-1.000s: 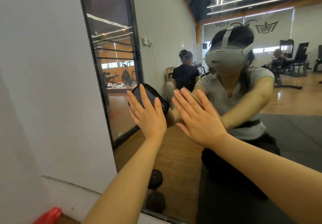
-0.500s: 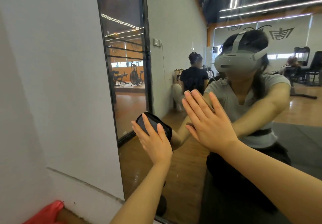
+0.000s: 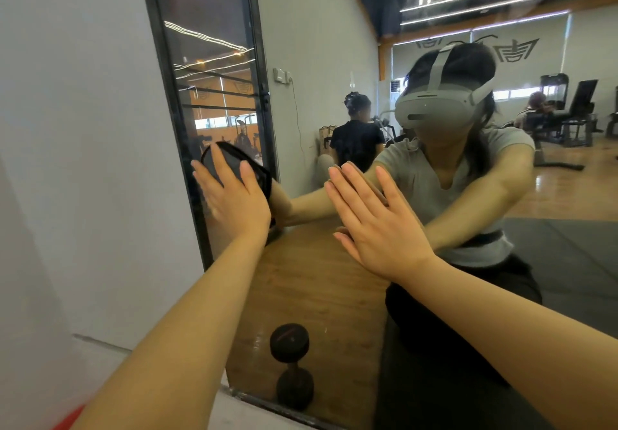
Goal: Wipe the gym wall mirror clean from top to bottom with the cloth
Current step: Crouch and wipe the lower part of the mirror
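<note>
Left hand (image 3: pixel 234 200) presses dark cloth (image 3: pixel 245 165) flat against mirror (image 3: pixel 317 279), fingers straight and spread, right hand (image 3: pixel 378 225) flat on glass, fingers together

Left hand (image 3: pixel 234 202) presses cloth (image 3: pixel 230 162) on mirror (image 3: pixel 334 279), right hand (image 3: pixel 378 225) beside.

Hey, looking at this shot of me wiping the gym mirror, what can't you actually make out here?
- Cloth, head view: mostly covered by the left hand pressing it on the mirror; its full shape is hidden.
- Mirror's top: cut off by the frame's upper edge.
- Smears or dirt on the glass: too faint among the reflections.
- Red thing, bottom left: cut off by the frame edge.
</note>
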